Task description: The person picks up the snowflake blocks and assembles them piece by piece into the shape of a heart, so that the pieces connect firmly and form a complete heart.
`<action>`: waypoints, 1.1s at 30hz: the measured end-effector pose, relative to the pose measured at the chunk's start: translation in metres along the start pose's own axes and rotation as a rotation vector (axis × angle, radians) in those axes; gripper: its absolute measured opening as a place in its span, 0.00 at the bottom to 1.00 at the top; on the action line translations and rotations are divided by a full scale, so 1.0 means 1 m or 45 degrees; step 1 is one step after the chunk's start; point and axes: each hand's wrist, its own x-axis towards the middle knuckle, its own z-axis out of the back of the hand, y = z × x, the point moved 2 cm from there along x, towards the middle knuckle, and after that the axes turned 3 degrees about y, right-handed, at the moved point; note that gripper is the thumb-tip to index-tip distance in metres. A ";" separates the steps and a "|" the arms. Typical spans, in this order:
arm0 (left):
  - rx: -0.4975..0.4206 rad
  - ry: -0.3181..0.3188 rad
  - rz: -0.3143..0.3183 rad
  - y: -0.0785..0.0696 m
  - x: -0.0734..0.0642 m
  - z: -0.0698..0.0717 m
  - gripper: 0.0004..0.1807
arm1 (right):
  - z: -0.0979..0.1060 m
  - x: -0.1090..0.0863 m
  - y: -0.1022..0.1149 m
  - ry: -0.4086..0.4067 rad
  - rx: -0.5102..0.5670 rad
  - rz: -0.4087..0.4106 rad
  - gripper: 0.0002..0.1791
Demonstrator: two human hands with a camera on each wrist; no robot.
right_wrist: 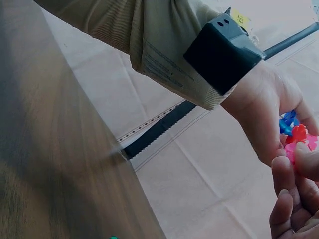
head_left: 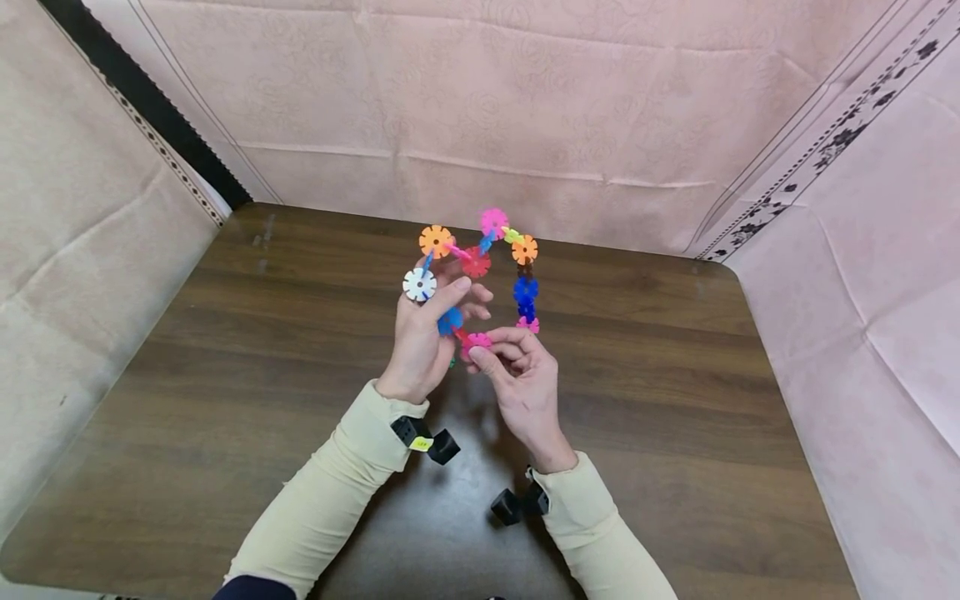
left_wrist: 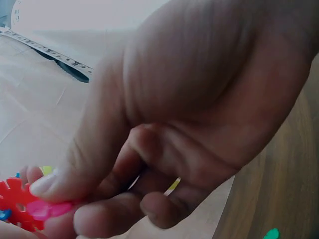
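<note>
A chain of slotted, flower-shaped plastic discs is held above the table in a loop open at the lower right. My left hand (head_left: 420,350) holds its left side, near a white disc (head_left: 419,284) and a light blue disc (head_left: 451,321). My right hand (head_left: 531,396) pinches a pink disc (head_left: 478,340) at one end, joined to a red one. The other end, a pink disc (head_left: 528,325) below dark blue discs (head_left: 526,291), is just above the right fingers. In the left wrist view, thumb and fingers pinch a pink disc (left_wrist: 47,209) beside a red disc (left_wrist: 15,199).
Below the hands lies the brown wooden table (head_left: 660,417). A small green piece (left_wrist: 271,234) lies on it, partly hidden by the left hand in the head view. Pale cloth (head_left: 480,100) stands behind and at both sides. Both sleeves carry small black cameras.
</note>
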 end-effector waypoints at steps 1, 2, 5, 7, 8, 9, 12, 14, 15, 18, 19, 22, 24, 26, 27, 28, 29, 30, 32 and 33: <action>-0.006 0.011 0.004 0.000 -0.001 0.000 0.15 | 0.000 0.000 0.000 -0.002 0.005 0.011 0.13; -0.015 0.018 0.007 0.001 -0.001 -0.001 0.15 | -0.001 0.000 -0.001 -0.002 0.011 0.022 0.13; -0.048 0.008 0.012 0.001 -0.002 -0.001 0.14 | -0.003 0.000 -0.002 0.008 0.007 0.038 0.13; -0.076 -0.012 0.008 0.001 -0.001 0.000 0.13 | -0.004 0.001 -0.003 0.025 -0.011 0.026 0.13; -0.090 -0.024 0.005 0.000 0.000 0.000 0.13 | -0.004 0.000 -0.003 0.038 -0.021 0.015 0.13; -0.099 -0.038 0.002 0.000 0.000 0.001 0.12 | -0.004 0.000 -0.004 0.055 -0.030 -0.002 0.13; -0.099 -0.069 -0.016 -0.004 0.002 0.004 0.11 | -0.004 -0.002 -0.005 0.140 -0.069 -0.059 0.12; -0.091 -0.086 -0.029 -0.006 0.003 0.007 0.11 | -0.003 -0.003 -0.006 0.229 -0.111 -0.094 0.10; -0.086 -0.096 -0.038 -0.008 0.003 0.008 0.11 | -0.003 -0.004 -0.007 0.281 -0.133 -0.113 0.09; -0.084 -0.124 -0.064 -0.013 0.004 0.012 0.09 | -0.003 -0.004 -0.010 0.425 -0.218 -0.198 0.16; -0.089 -0.129 -0.069 -0.015 0.004 0.013 0.09 | -0.003 -0.004 -0.012 0.459 -0.270 -0.236 0.18; -0.120 -0.138 -0.075 -0.020 0.005 0.016 0.11 | -0.002 -0.001 -0.022 0.505 -0.516 -0.365 0.18; -0.149 -0.130 -0.072 -0.021 0.005 0.017 0.13 | -0.001 0.002 -0.031 0.526 -0.722 -0.426 0.16; -0.173 -0.126 -0.064 -0.021 0.005 0.018 0.14 | 0.000 0.006 -0.040 0.556 -0.907 -0.450 0.16; -0.179 -0.128 -0.062 -0.021 0.005 0.018 0.14 | 0.000 0.007 -0.045 0.575 -0.976 -0.453 0.18; -0.183 -0.129 -0.060 -0.021 0.005 0.018 0.14 | 0.000 0.009 -0.049 0.593 -1.040 -0.453 0.19; -0.187 -0.134 -0.057 -0.021 0.005 0.018 0.14 | 0.000 0.011 -0.054 0.609 -1.091 -0.453 0.20; -0.187 -0.142 -0.054 -0.021 0.005 0.018 0.14 | -0.001 0.013 -0.058 0.622 -1.145 -0.450 0.21; -0.185 -0.158 -0.046 -0.020 0.005 0.018 0.13 | -0.001 0.016 -0.065 0.638 -1.240 -0.450 0.24; -0.175 -0.164 -0.043 -0.020 0.004 0.018 0.12 | -0.001 0.018 -0.067 0.643 -1.286 -0.448 0.25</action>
